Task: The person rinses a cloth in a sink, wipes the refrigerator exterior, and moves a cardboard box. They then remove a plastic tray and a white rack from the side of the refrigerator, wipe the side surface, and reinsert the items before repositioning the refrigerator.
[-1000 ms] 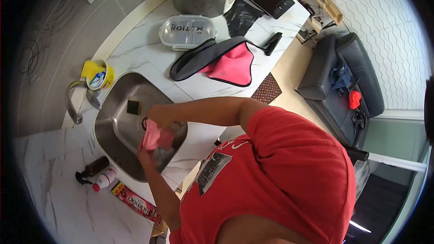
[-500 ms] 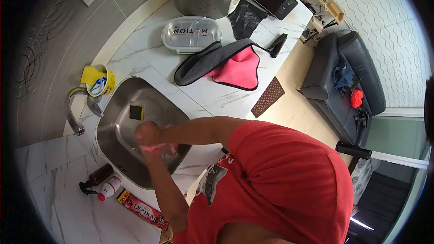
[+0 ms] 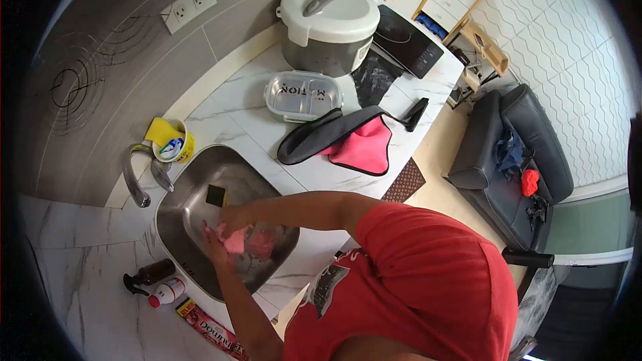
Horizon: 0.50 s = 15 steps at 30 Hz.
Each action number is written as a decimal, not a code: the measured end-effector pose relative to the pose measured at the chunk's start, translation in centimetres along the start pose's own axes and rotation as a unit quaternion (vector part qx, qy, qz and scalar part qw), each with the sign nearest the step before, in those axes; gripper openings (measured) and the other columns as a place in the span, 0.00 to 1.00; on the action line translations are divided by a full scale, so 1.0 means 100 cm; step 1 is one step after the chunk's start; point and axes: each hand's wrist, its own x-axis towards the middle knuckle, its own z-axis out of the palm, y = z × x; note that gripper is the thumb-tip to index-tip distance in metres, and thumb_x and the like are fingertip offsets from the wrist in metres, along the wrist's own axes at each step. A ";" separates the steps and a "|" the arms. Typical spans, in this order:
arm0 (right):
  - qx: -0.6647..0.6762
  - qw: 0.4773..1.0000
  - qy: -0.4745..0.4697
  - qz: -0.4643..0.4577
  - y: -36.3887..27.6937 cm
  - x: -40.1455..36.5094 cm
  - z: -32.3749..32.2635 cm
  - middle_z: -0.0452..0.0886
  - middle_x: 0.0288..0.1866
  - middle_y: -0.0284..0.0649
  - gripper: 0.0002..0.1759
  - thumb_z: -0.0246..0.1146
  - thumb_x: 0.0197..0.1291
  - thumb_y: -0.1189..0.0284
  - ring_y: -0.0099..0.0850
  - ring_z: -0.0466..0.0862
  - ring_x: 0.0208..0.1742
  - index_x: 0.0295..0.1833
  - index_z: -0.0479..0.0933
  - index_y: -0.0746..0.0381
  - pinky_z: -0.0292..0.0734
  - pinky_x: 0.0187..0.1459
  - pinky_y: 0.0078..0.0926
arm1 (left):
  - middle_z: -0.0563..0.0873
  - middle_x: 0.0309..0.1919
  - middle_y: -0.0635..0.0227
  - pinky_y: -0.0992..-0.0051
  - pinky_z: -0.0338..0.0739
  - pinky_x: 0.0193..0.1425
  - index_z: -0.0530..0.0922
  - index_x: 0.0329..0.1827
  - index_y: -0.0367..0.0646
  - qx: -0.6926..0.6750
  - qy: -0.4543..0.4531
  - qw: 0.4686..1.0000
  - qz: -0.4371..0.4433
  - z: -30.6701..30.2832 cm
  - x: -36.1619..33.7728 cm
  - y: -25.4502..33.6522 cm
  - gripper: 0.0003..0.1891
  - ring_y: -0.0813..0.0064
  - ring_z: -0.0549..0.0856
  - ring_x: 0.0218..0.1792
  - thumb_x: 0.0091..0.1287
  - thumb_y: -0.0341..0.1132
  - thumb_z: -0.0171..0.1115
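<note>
Over the sink (image 3: 175,241), my right hand (image 3: 233,218) and my left hand (image 3: 215,249) are close together on a wet pink cloth (image 3: 234,239). My right fingers point down and close on its upper part. My left hand grips its near side, with fingers partly wrapped round it. More of the pink cloth hangs over the basin towards my body. Beyond my right hand, a dark green and yellow sponge (image 3: 216,195) lies in the basin.
A faucet (image 3: 137,184) and a yellow tub (image 3: 179,144) stand behind the sink. Left of it lie a brown spray bottle (image 3: 155,271), a white bottle (image 3: 170,290) and a red Downy pack (image 3: 207,327). On the right are a lunch box (image 3: 302,95), a pink-grey cloth item (image 3: 361,144) and a rice cooker (image 3: 328,33).
My hands have moved slightly apart from a tight clasp, and more of the pink cloth now shows between and beside them. The camera view has tilted, so the counter sits lower in it.
</note>
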 end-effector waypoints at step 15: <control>-0.103 0.915 0.373 -0.118 -0.029 0.006 0.095 0.79 0.30 0.45 0.11 0.63 0.44 0.66 0.42 0.80 0.36 0.28 0.74 0.62 0.74 0.44 0.38 | 0.79 0.46 0.67 0.70 0.71 0.55 0.70 0.59 0.45 0.757 0.001 0.634 0.158 0.004 -0.004 -0.018 0.21 0.74 0.78 0.47 0.66 0.43 0.54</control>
